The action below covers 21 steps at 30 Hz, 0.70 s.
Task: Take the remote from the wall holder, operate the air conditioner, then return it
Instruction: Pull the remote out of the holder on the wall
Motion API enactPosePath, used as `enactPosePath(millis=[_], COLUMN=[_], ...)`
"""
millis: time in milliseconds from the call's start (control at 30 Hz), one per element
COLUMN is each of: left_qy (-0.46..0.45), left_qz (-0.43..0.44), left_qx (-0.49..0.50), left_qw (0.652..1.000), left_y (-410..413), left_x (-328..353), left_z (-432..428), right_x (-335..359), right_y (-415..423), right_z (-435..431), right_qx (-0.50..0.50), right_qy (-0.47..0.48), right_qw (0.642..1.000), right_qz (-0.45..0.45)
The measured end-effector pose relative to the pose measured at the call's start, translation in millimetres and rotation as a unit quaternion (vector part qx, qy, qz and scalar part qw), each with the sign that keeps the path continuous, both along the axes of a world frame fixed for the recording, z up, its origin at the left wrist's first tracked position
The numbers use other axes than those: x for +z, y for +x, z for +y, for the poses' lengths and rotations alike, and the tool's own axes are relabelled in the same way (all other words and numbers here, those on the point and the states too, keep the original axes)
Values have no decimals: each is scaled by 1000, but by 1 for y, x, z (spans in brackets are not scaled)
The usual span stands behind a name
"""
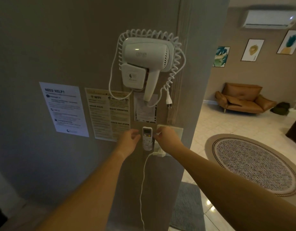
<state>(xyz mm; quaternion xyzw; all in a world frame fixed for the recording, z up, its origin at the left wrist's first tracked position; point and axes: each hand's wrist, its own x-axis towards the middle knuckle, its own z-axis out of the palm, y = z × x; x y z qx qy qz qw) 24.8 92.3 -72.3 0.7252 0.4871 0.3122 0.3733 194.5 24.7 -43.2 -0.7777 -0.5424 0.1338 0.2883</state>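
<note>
A small white remote [147,134] with a display stands upright in a clear wall holder [147,147] low on the grey wall. My left hand [129,141] hovers just left of it with fingers spread and curled, holding nothing. On the other side, my right hand [167,136] has its fingertips at the remote's right edge; whether they touch it I cannot tell. The white air conditioner [267,18] hangs high on the far wall at top right, with a small light lit.
A white hair dryer [144,64] with a coiled cord hangs above the remote. Paper notices [64,109] sit to the left. A plug adapter [159,153] and white cable [142,189] hang below. A brown sofa [242,99], round rug [254,164] and framed pictures lie to the right.
</note>
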Motion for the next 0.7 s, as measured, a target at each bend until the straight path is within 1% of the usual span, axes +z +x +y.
enactPosePath(millis=[133,333,567,700], left_qy=[-9,18,19,16], left_qz=[-41,-75,-121,-144], left_qx=[0,-5,12,19], left_qw=[999,997,992,989], left_y=[12,20,22,23], left_x=[-6,-16,-28,-30], left_z=[10,18,33,36], right_x=[-10,-21,-29,-32], right_y=[-2,-2,0,2], right_z=[17,34,41,43], right_qx=[5,14,10,16], right_qy=[-11,-13,37,47], right_qw=[1000,1000,999,998], right_qz=[-5,-20,-21,-25])
